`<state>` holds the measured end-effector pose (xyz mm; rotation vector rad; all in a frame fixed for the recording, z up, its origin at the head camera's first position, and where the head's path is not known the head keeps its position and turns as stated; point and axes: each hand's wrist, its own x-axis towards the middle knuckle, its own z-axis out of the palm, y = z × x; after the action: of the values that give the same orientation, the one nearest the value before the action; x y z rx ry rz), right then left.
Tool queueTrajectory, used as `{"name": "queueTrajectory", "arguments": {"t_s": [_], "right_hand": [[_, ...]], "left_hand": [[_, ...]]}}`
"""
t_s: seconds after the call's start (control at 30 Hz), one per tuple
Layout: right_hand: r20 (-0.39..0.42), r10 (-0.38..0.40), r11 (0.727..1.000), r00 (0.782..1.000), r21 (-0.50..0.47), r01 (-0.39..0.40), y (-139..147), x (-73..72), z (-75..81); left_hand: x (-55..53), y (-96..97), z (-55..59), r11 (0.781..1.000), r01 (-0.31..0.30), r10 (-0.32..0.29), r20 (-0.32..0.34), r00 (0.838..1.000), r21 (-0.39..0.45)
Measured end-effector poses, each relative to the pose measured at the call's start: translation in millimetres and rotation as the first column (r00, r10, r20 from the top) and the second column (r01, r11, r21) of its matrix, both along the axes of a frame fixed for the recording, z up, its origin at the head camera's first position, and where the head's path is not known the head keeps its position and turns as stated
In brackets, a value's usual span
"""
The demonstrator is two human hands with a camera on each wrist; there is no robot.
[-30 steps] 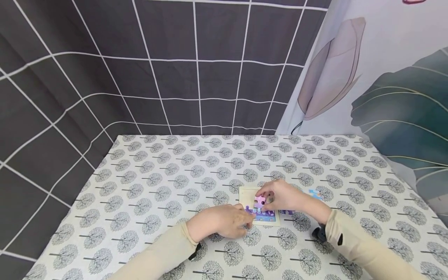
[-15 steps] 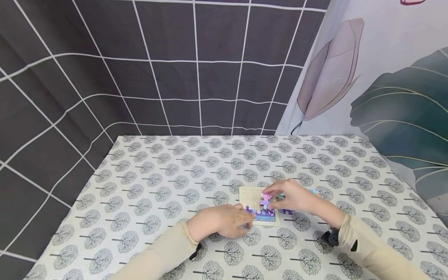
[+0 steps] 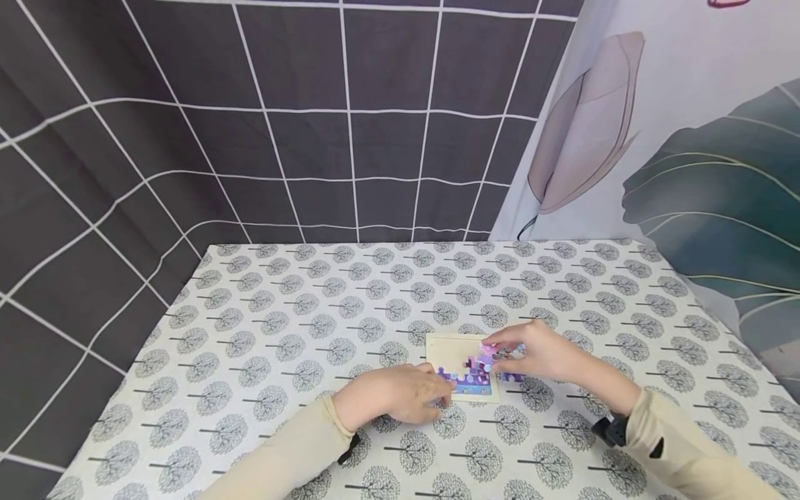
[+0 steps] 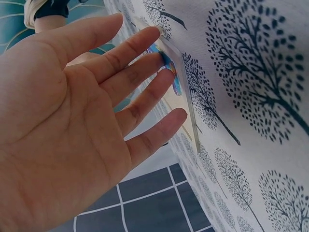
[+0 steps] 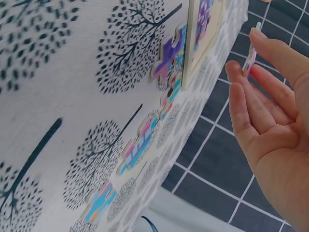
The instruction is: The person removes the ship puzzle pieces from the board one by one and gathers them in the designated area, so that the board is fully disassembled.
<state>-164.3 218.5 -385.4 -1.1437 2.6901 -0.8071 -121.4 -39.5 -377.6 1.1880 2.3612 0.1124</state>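
A shallow wooden puzzle tray (image 3: 445, 345) lies on the table, its near part filled with purple and blue jigsaw pieces (image 3: 471, 382). My left hand (image 3: 396, 394) rests fingertips at the tray's near left side; in the left wrist view its fingers (image 4: 140, 104) are fairly straight and hold nothing. Above the tray's right side, my right hand (image 3: 534, 353) pinches a pink and purple jigsaw piece (image 3: 486, 359) between thumb and fingers. The right wrist view shows that piece (image 5: 250, 60) edge-on, raised off the table.
Loose jigsaw pieces lie right of the tray: a purple one (image 5: 168, 57), a striped one (image 5: 140, 145) and a light blue one (image 5: 100, 202) among them. The tablecloth (image 3: 312, 292) has a tree print. A dark grid curtain (image 3: 300, 139) hangs behind the table.
My right hand has moved to the right with the pinched piece, from over the tray's middle to its right edge. The piece appears turned. My left hand has stayed put.
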Motion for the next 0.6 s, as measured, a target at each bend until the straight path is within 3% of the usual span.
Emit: {"name": "queueTrajectory", "arguments": {"t_s": [0.2,0.43,0.6], "right_hand": [[-0.025,-0.021,0.999,0.999,0.026,0.021,9.0,4.4,3.0],[-0.025,-0.052,0.998,0.998,0.032,0.053,18.7,9.3,6.5],[-0.027,-0.073,0.997,0.997,0.035,0.074,24.9,11.7,6.8]], "left_hand": [[0.4,-0.4,-0.5,1.000,0.012,-0.012,-0.014,1.000,-0.003],[1.6,-1.2,-1.4,1.000,-0.017,0.017,0.002,1.000,0.009],[3.6,-1.6,0.8,1.000,0.003,-0.003,-0.012,1.000,-0.003]]}}
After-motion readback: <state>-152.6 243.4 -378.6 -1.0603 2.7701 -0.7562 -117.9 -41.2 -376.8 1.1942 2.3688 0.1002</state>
